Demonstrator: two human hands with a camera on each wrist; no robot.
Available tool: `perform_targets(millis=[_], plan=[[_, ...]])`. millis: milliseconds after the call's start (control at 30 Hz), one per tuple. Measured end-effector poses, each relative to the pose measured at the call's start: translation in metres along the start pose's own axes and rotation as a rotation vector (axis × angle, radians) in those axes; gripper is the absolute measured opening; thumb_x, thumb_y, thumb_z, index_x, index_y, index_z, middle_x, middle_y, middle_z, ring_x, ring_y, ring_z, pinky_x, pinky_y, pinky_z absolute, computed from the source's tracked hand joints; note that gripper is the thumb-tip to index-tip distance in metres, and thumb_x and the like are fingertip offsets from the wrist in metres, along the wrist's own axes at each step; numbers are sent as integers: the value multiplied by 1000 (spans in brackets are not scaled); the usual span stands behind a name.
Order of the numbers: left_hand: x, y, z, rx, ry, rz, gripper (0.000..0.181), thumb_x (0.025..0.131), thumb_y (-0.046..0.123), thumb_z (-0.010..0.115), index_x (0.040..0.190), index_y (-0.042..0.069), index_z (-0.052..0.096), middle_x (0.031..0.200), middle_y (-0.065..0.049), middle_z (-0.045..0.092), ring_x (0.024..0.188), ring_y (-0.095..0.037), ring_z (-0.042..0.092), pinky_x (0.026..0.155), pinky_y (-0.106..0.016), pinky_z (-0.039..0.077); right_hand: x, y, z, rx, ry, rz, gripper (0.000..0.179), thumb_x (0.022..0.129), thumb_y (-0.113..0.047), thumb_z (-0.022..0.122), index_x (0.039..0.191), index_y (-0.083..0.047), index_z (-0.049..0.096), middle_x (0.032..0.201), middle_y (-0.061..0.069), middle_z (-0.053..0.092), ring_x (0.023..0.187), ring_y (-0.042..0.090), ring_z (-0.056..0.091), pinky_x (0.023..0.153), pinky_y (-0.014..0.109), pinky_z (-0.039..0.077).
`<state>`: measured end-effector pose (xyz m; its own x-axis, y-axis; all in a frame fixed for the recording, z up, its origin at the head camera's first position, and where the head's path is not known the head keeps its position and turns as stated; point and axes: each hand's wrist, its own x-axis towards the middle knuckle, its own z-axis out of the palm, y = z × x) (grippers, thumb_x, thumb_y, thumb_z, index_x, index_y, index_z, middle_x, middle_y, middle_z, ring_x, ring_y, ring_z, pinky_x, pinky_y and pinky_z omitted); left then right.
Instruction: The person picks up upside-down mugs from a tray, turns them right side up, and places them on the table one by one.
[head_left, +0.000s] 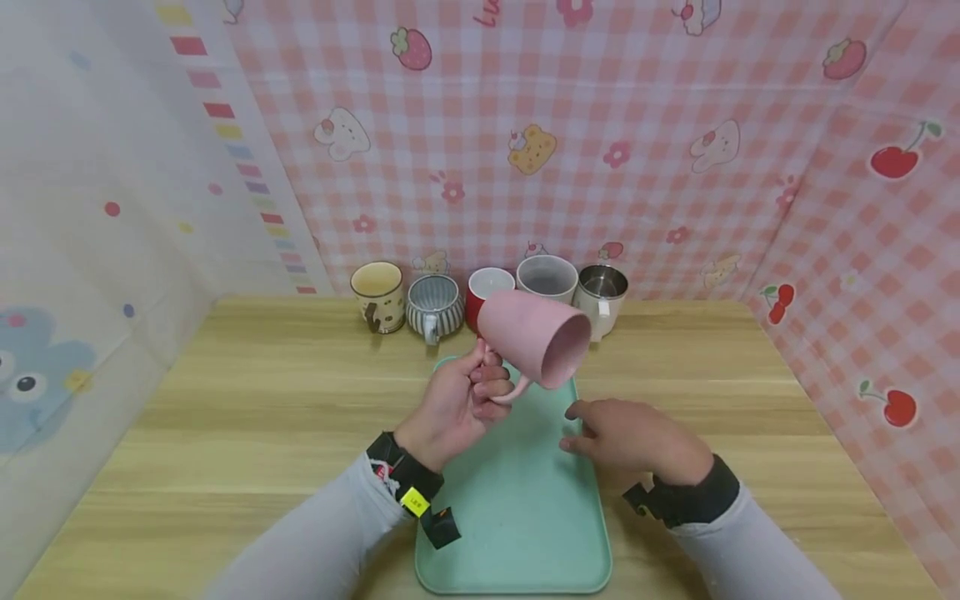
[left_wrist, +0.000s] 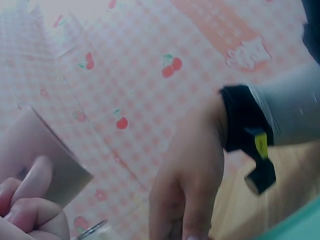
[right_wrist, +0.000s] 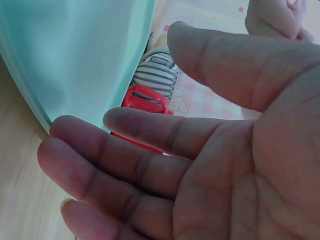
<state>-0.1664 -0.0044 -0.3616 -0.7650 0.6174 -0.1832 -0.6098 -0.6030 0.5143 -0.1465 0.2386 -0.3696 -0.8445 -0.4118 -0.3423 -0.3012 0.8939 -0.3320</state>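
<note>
My left hand (head_left: pixel 463 407) grips a pink mug (head_left: pixel 528 333) by its handle, its fingers curled round the loop. The mug is tipped on its side above the far part of a mint-green tray (head_left: pixel 513 533), its mouth facing right and toward me. In the left wrist view the mug (left_wrist: pixel 35 155) shows at the left edge. My right hand (head_left: pixel 633 437) hovers by the tray's right edge, holding nothing. In the right wrist view the right hand's fingers (right_wrist: pixel 135 200) are extended and spread, palm showing, with the thumb apart.
Behind the tray stand several cups in a row: a cream mug (head_left: pixel 378 292), a grey striped cup (head_left: pixel 435 304), a red mug (head_left: pixel 474 312), a white cup with a grey inside (head_left: pixel 547 279) and a white cup with a steel inside (head_left: pixel 600 304). Patterned cloth (head_left: pixel 570 192) hangs behind the wooden table (head_left: pixel 285 400).
</note>
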Motion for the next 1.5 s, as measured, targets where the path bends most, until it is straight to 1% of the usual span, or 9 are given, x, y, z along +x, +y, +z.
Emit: perform_targets(millis=[367, 467, 567, 633, 733, 967, 1200, 1367, 1500], plan=[[15, -21, 0, -237, 152, 59, 44, 114, 41, 29, 79, 22, 47, 64, 12, 34, 53, -1, 29, 50, -15, 21, 4, -1, 2, -16, 36, -46, 50, 100, -42, 68, 132, -4, 64, 94, -2, 68, 85, 11, 62, 80, 40, 57], [16, -24, -3, -260, 159, 59, 43, 114, 40, 29, 79, 22, 47, 64, 12, 34, 54, -1, 29, 50, -16, 20, 6, -1, 3, -15, 108, -88, 49, 100, -40, 68, 132, -3, 64, 104, 4, 71, 93, 17, 67, 85, 43, 58], [17, -25, -4, -272, 163, 58, 42, 114, 39, 30, 80, 21, 47, 64, 12, 34, 54, -2, 29, 50, -16, 20, 7, -2, 5, 12, 210, -162, 49, 99, -35, 70, 136, -3, 62, 125, 13, 69, 112, 27, 69, 95, 49, 57], [16, -25, -4, -278, 165, 57, 42, 114, 39, 30, 80, 21, 46, 65, 12, 35, 54, -2, 29, 50, -16, 21, 9, -4, 7, 63, 273, -215, 50, 100, -31, 70, 140, -4, 58, 136, 16, 65, 120, 31, 67, 100, 51, 56], [16, -25, -5, -279, 161, 62, 42, 114, 39, 29, 81, 21, 47, 65, 11, 35, 54, -3, 29, 49, -16, 21, 12, -10, 10, 177, 349, -275, 52, 101, -28, 70, 146, -10, 53, 144, 13, 61, 126, 30, 64, 98, 50, 57], [17, -27, -5, -329, 139, 105, 46, 114, 41, 27, 77, 21, 46, 63, 11, 35, 53, -2, 30, 49, -16, 20, 16, -26, 20, 461, 477, -366, 49, 103, -21, 67, 150, -20, 52, 147, 4, 59, 133, 26, 58, 96, 49, 57], [18, -32, -4, -316, 83, 90, 44, 113, 43, 25, 81, 20, 43, 66, 10, 35, 55, -3, 32, 52, -16, 21, 18, -34, 32, 613, 630, -283, 31, 104, -14, 63, 135, -11, 66, 137, 8, 67, 123, 23, 61, 94, 39, 56], [20, -36, -3, -198, 61, 98, 42, 112, 44, 22, 83, 21, 41, 70, 10, 36, 60, -2, 35, 53, -16, 23, 18, -37, 34, 711, 696, -195, 25, 104, -14, 64, 126, -7, 72, 130, 11, 71, 114, 13, 63, 89, 30, 55], [23, -38, -2, -79, 70, 127, 39, 113, 40, 20, 87, 20, 41, 76, 9, 40, 66, -3, 39, 55, -16, 26, 19, -38, 33, 866, 707, -156, 23, 102, -13, 67, 120, 0, 73, 126, 15, 73, 108, 5, 65, 86, 22, 56]])
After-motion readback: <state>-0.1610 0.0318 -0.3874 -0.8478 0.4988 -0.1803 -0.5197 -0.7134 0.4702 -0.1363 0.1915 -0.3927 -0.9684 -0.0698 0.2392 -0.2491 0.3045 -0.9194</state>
